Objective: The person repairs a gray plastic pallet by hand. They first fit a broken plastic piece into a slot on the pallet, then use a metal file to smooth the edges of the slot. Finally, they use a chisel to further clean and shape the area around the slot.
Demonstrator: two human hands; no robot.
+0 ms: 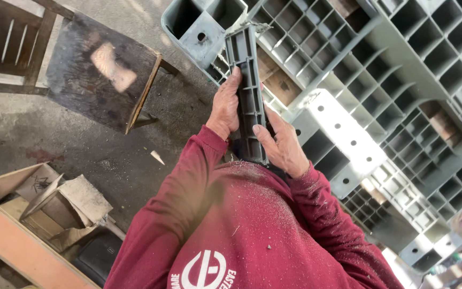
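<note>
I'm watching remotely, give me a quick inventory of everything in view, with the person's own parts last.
plastic strip: one, grey, ribbed with square cells, upright at centre, held between both hands.
plastic pallet: one, large, grey, grid-celled, filling the upper right behind the strip.
wooden stool: one, dark worn top, upper left on the floor.
cardboard box: one, brown, torn flaps, lower left.
wooden plank: one, light orange-brown, bottom left edge.
concrete floor: grey, stained, with scraps and chips.
red sleeves: two, dusted with shavings, bottom centre.
left hand: gripping the strip's left side.
right hand: fingers pressed on the strip's right side.
</note>
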